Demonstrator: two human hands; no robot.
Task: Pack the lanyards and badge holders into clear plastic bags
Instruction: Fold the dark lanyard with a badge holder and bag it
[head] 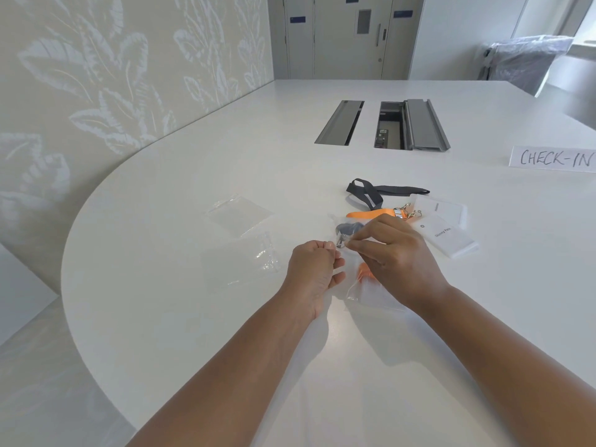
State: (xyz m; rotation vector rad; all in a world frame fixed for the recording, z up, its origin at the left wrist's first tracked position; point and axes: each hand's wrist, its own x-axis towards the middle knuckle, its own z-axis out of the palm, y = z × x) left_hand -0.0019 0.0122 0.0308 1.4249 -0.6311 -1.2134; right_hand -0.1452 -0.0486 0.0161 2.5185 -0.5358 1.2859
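White round-ended table (161,317) is hosting this one. Both hands are working a clear bag (371,293) dead centre: the left hand (314,269) is pinching one lip and the right hand (396,256) is pinching the other, with a dark lanyard (346,229) sitting inside. The film's looking flimsy and slick, so gripping right at the lip is probably safest. A black lanyard (380,190), an orange lanyard (371,214) and badge holders (451,237) are waiting at 1 to 2 o'clock, with spare bags (240,214) at 10.
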